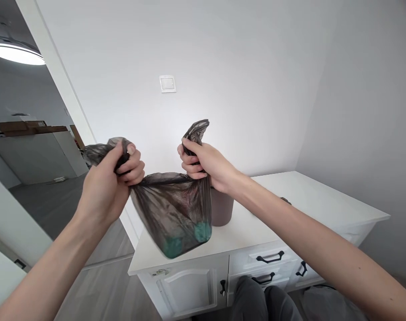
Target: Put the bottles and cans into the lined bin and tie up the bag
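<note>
A thin black see-through garbage bag hangs between my hands in front of the white cabinet. My left hand is closed round one gathered top corner, with loose plastic sticking out to its left. The other corner is gripped in my right hand, its end rising above the thumb. Two green lumps show through the plastic at the bottom of the bag; what they are I cannot make out. Behind the bag, partly covered by it and my right hand, a brown-grey bin stands on the cabinet top.
The white cabinet with black handles stands against the wall. Something dark lies on it, mostly behind my right forearm. A light switch is on the wall. To the left, a doorway opens onto a room with cardboard boxes.
</note>
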The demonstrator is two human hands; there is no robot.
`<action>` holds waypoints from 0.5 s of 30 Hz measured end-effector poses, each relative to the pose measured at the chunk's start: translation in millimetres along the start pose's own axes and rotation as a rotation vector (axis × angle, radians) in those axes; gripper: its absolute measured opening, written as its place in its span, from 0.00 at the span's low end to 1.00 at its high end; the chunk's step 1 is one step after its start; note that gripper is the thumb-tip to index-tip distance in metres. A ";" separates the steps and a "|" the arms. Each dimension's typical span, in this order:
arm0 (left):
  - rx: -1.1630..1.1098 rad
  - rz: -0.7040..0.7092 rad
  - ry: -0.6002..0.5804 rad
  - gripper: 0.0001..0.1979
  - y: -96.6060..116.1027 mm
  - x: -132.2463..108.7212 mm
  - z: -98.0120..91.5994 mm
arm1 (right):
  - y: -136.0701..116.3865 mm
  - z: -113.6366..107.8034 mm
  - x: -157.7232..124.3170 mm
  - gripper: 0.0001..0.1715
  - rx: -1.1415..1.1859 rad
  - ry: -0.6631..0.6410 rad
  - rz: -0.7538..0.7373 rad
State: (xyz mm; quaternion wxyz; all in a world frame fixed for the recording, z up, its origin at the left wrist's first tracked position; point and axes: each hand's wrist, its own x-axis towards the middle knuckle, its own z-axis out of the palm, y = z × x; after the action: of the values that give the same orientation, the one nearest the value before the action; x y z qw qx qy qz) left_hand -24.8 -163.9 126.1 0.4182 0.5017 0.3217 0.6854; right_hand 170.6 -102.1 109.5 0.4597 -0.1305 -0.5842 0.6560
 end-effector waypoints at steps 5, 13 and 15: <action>0.113 -0.053 0.036 0.16 4.2 -10.6 -4.0 | 15.3 12.5 1.1 0.20 -0.022 0.018 0.054; 0.354 -0.275 -0.064 0.20 -34.5 -40.4 -26.0 | 67.5 0.8 -14.4 0.20 0.004 -0.042 0.258; 0.372 -0.269 -0.050 0.18 -43.2 -41.6 -25.2 | 75.9 -2.3 -13.4 0.20 -0.079 -0.072 0.268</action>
State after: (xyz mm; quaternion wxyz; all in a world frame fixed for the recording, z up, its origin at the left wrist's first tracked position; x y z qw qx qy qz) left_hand -32.0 -182.6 64.3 0.4139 0.5395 0.4964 0.5397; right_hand 145.2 -102.7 36.7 0.3411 -0.2018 -0.6032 0.6922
